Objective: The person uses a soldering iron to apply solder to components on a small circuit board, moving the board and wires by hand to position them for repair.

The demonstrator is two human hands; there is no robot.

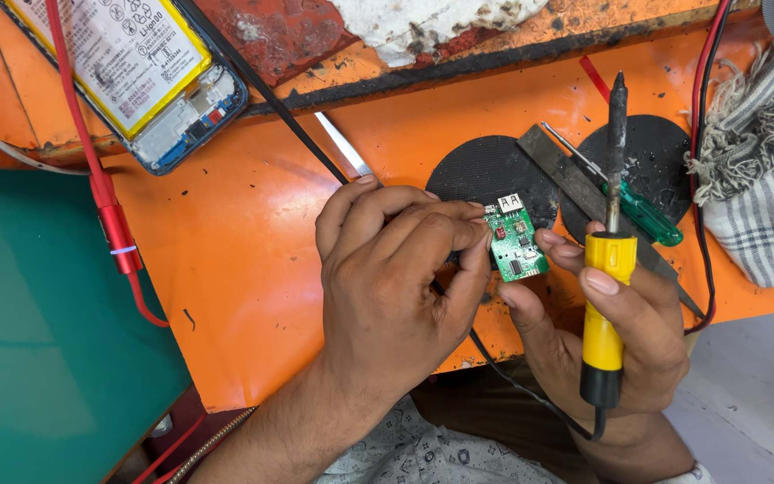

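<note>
Left hand [396,278]: fingers curled, small green circuit board [514,240] pinched at its edge.
Right hand [620,332]: closed around yellow-handled soldering iron [609,260], tip held upward; board touched by fingertips.

- An orange bench [235,296] carries everything, its paint chipped along the far edge.
- A green mat [38,341] covers its left part.
- On it lie an opened phone [150,76], two black round pads [485,175], a green-handled screwdriver [638,211], a metal strip [575,184] and a checked cloth [763,197].
</note>
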